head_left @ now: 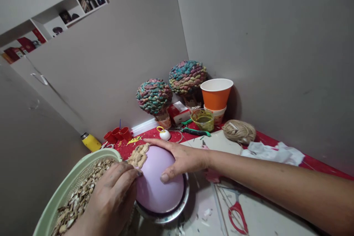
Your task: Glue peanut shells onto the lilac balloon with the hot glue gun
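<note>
A pale purple balloon [162,180] rests in a round metal bowl [166,218], with a patch of peanut shells [139,156] covering its upper left side. My right hand [178,156] reaches across from the right and holds the balloon, fingers over the top and thumb on its front. Bent fingers of my left hand [114,191] press together against the balloon's left side, just below the shell patch. Whatever they pinch is hidden. Beside that hand, loose peanut shells [80,191] fill a light green basket [45,210].
Two colourful shell-covered balls [154,96] on cup bases stand behind. Nearby are an orange tub [217,95], a bowl of greenish liquid [202,120], pliers [196,132], a twine ball [239,131], red cups [125,134] and a yellow bottle [91,142]. Red-handled scissors [238,218] lie at front right.
</note>
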Action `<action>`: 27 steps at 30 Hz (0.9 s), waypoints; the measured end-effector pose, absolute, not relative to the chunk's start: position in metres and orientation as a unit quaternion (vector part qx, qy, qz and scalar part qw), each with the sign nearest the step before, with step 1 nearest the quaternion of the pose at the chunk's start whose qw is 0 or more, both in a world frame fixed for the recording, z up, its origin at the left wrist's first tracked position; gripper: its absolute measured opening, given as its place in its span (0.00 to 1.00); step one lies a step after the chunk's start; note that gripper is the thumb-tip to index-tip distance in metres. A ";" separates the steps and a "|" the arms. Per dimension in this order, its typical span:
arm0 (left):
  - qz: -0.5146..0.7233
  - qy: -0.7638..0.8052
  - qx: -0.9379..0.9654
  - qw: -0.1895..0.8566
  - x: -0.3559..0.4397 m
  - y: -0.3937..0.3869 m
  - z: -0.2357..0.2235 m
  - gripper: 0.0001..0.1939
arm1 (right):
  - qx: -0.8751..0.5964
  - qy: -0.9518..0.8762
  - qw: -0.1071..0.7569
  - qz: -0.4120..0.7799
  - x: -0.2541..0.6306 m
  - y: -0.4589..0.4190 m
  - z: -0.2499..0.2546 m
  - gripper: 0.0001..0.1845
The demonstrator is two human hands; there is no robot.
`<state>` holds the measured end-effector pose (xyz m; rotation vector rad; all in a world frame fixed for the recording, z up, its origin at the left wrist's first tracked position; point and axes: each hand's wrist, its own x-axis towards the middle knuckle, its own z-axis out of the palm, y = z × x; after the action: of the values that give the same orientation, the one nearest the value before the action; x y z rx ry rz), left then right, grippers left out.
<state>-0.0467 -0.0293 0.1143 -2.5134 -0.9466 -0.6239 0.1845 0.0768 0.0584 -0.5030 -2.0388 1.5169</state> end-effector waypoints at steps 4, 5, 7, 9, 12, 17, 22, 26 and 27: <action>-0.237 -0.346 -0.892 0.171 -0.045 -0.031 0.114 0.11 | -0.182 -0.760 0.276 0.560 0.184 0.077 0.056 0.63; -0.238 -0.348 -0.890 0.172 -0.045 -0.031 0.114 0.11 | -0.182 -0.761 0.278 0.557 0.184 0.077 0.056 0.62; -0.237 -0.356 -0.887 0.176 -0.045 -0.030 0.113 0.10 | -0.182 -0.764 0.281 0.553 0.184 0.076 0.056 0.62; -0.238 -0.351 -0.887 0.186 -0.045 -0.030 0.111 0.11 | -0.180 -0.762 0.285 0.553 0.184 0.076 0.056 0.62; -0.234 -0.331 -0.894 0.193 -0.045 -0.031 0.112 0.13 | -0.178 -0.759 0.286 0.557 0.184 0.075 0.056 0.62; -0.212 -0.320 -0.900 0.208 -0.044 -0.042 0.118 0.17 | -0.190 -0.774 0.281 0.534 0.184 0.076 0.058 0.63; -0.148 -0.335 -0.882 0.297 -0.048 -0.052 0.111 0.17 | -0.194 -0.778 0.284 0.526 0.184 0.077 0.054 0.64; -0.096 -0.308 -0.869 0.376 -0.050 -0.057 0.101 0.14 | -0.193 -0.772 0.291 0.531 0.183 0.079 0.048 0.63; -0.086 -0.303 -0.867 0.385 -0.051 -0.059 0.098 0.15 | -0.189 -0.772 0.294 0.531 0.183 0.079 0.047 0.63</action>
<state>-0.0510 -0.0595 0.0984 -2.2100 -0.7723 -0.2187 0.1830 0.0792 0.0471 -0.5038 -2.0545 1.4149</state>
